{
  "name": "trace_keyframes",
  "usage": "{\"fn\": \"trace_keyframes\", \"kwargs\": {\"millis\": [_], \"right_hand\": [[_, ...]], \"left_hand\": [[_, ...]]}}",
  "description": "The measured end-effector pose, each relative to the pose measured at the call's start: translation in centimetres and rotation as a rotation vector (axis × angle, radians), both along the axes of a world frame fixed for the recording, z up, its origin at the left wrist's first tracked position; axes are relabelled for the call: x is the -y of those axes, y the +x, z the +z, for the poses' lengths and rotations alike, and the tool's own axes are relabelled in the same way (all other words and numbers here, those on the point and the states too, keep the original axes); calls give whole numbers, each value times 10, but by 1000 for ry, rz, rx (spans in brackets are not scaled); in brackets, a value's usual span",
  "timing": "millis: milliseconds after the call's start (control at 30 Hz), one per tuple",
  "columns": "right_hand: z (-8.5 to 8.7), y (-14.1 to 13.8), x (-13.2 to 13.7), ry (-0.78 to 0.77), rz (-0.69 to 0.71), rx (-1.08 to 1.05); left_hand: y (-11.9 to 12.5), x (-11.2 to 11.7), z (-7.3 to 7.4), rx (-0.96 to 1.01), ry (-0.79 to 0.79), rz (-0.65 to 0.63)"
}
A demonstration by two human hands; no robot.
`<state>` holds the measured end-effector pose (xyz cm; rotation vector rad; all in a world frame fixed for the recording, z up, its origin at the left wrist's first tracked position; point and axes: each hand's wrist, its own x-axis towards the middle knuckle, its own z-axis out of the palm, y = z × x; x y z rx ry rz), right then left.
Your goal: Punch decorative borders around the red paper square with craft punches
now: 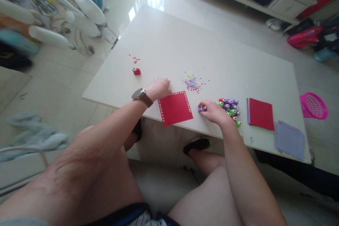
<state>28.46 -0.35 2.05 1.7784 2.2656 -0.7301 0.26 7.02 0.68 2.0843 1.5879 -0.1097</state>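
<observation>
A square sheet of red paper (pixel 176 110) lies near the table's front edge, with small cut-out shapes punched along its left, top and right borders. My left hand (pixel 161 87), a watch on its wrist, rests at the sheet's upper left edge with curled fingers; whatever they may hold is hidden. To the right of the sheet, my right hand (pixel 212 111) grips a small purple paper punch (pixel 202 109) between thumb and fingers. Close by that hand stand several purple, green and red punches (pixel 233 106) in a cluster. One red punch (pixel 136 71) sits apart on the left.
Purple, yellow and red paper bits (pixel 192 83) are heaped mid-table, and a few red bits (pixel 136 59) lie at left. A stack of red-topped paper (pixel 261 113) and punched purple sheets (pixel 289 140) lie at right. A pink basket (pixel 314 106) stands beyond the table's right edge.
</observation>
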Motion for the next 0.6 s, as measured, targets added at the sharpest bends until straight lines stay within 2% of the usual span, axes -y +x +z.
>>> {"fn": "trace_keyframes", "kwargs": {"millis": [133, 267, 400, 600], "right_hand": [[-4, 2, -1, -6, 1, -18], [-4, 2, -1, -2, 4, -23], [-2, 2, 0, -6, 3, -10], [-1, 1, 0, -10, 3, -21]], "left_hand": [[0, -1, 9, 120, 124, 225], [3, -2, 13, 174, 169, 249], [6, -3, 8, 257, 193, 168], [18, 8, 5, 353, 175, -97]]}}
